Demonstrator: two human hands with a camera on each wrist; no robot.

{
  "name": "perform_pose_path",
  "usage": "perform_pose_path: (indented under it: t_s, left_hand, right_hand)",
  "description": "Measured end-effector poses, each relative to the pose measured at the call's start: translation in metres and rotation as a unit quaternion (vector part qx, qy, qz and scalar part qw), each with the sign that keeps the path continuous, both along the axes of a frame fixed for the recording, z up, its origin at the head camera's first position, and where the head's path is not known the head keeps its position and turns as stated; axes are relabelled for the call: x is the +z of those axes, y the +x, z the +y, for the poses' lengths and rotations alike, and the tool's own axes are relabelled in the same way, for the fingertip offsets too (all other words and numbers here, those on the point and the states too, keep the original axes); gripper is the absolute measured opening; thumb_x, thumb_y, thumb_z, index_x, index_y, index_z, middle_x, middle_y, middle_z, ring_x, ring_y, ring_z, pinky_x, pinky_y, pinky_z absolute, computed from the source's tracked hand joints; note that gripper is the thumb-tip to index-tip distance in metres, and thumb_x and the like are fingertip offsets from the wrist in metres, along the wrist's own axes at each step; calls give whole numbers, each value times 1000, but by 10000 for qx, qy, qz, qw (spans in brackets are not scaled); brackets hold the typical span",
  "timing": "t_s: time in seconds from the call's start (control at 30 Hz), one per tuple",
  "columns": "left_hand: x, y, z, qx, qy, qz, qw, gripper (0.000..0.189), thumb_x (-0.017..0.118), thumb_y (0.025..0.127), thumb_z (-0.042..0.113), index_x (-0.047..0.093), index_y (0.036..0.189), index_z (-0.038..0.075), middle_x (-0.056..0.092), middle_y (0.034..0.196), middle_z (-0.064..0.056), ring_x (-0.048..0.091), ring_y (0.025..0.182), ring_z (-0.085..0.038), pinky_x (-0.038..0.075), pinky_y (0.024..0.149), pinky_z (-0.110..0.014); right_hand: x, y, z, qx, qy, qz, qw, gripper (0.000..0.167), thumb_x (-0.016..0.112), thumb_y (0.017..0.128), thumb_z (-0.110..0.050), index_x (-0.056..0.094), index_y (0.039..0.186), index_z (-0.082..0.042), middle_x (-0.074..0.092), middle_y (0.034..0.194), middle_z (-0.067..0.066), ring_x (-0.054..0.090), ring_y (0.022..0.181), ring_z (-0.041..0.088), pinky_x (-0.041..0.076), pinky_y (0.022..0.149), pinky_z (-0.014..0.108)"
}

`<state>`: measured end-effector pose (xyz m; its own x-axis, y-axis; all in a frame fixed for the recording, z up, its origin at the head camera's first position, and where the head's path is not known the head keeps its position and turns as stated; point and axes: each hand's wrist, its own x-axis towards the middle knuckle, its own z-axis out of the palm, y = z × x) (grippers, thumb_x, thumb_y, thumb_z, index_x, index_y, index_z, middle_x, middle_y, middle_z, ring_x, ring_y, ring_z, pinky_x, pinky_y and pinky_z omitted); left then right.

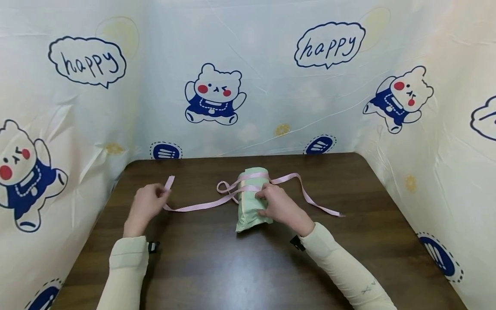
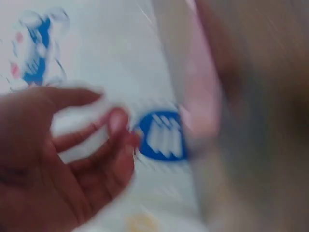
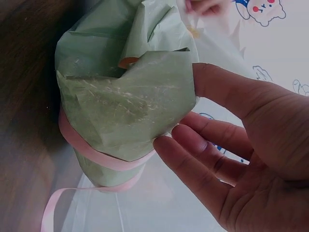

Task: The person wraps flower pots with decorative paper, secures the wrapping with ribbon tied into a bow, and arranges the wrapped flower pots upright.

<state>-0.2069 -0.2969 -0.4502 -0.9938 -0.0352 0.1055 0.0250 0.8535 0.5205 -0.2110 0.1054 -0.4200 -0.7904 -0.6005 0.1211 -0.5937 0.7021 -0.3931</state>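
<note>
A green paper-wrapped package (image 1: 252, 211) lies on the table, a pink ribbon (image 1: 201, 206) looped across its far half. On the package's right side rests my right hand (image 1: 284, 204). In the right wrist view, the thumb and bent fingers (image 3: 186, 162) of that hand hold the crumpled green paper (image 3: 130, 96) from either side. My left hand (image 1: 147, 204) is at the ribbon's left end. The left wrist view is blurred; there the hand (image 2: 82, 150) has loosely bent fingers and a gap before the thumb, with the pink strip (image 2: 200, 96) apart from it.
The ribbon's other tail (image 1: 310, 200) trails to the right over the dark wooden table (image 1: 217, 267). A pale printed cloth (image 1: 263, 94) with bears and lettering encloses the table at the back and both sides.
</note>
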Motion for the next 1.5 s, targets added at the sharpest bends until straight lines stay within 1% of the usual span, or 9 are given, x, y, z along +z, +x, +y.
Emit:
perform_pose_path:
  t_s: [0.07, 0.2, 0.3, 0.4, 0.6, 0.97, 1.23, 1.4, 1.5]
  left_hand:
    - [6, -2, 28, -855, 147, 505, 9949, 22, 68, 97, 18, 73, 105, -1, 72, 100, -16, 66, 90, -33, 53, 77, -47]
    - [12, 1, 93, -2336, 437, 918, 9670, 33, 76, 92, 19, 71, 119, 2, 69, 123, -14, 63, 119, -33, 47, 103, -51]
    - [12, 5, 133, -3097, 571, 803, 9457, 52, 80, 89, 22, 65, 133, 1, 60, 142, -16, 53, 134, -35, 43, 110, -51]
    - [9, 4, 159, -3504, 494, 532, 9338, 66, 80, 89, 28, 56, 144, 3, 46, 155, -16, 40, 146, -37, 39, 113, -54]
    - [5, -4, 182, -3626, 236, 150, 9315, 64, 77, 92, 34, 55, 146, 9, 46, 156, -11, 40, 147, -28, 38, 115, -50]
    - [7, -9, 190, -3559, 87, 386, 9337, 52, 77, 92, 25, 63, 137, 2, 58, 144, -17, 58, 131, -27, 47, 108, -44]
    - [9, -2, 194, -3376, -30, 223, 9410, 52, 77, 93, 26, 63, 136, 0, 54, 149, -14, 59, 129, -26, 48, 106, -43]
    - [8, 1, 196, -3390, -59, 316, 9402, 50, 77, 93, 24, 65, 134, 0, 55, 147, -16, 61, 127, -27, 49, 105, -42]
    - [6, 3, 197, -3423, -108, 419, 9386, 46, 76, 93, 23, 67, 132, 1, 56, 146, -17, 65, 121, -27, 51, 102, -41]
  right_hand:
    - [0, 0, 0, 32, 3, 20, 10000, 37, 92, 73, -14, 77, 106, -6, 61, 91, 6, 51, 75, 16, 46, 69, 33]
    - [0, 1, 2, 147, -71, 32, 9999, 40, 91, 75, -14, 77, 110, -3, 62, 92, 6, 50, 75, 15, 44, 68, 28]
    - [-1, 0, 5, 220, -173, 2, 9996, 42, 90, 76, -15, 76, 113, -2, 63, 96, 6, 55, 77, 18, 45, 68, 27]
    - [-4, -1, 7, 222, -273, 53, 9994, 43, 90, 77, -16, 76, 114, -2, 66, 99, 6, 60, 82, 21, 48, 70, 28]
    - [-9, -2, 11, 184, -485, 208, 9984, 42, 91, 77, -19, 76, 112, -2, 69, 101, 8, 66, 89, 22, 55, 75, 30]
    - [-5, -19, 32, 1066, -1286, -495, 9847, 20, 69, 98, -15, 76, 114, -5, 73, 108, 6, 66, 87, 12, 58, 76, 31]
    - [-17, -51, 35, 279, -1718, -327, 9842, 28, 59, 100, 0, 66, 127, 7, 69, 121, 21, 70, 103, 31, 60, 84, 40]
    - [-30, -67, 31, -168, -1207, -413, 9917, 42, 57, 101, -2, 53, 142, 7, 61, 133, 25, 66, 114, 33, 58, 90, 43]
    - [-36, -70, 28, -207, -902, -421, 9948, 38, 58, 102, -6, 59, 139, 4, 66, 124, 20, 67, 106, 26, 58, 86, 37]
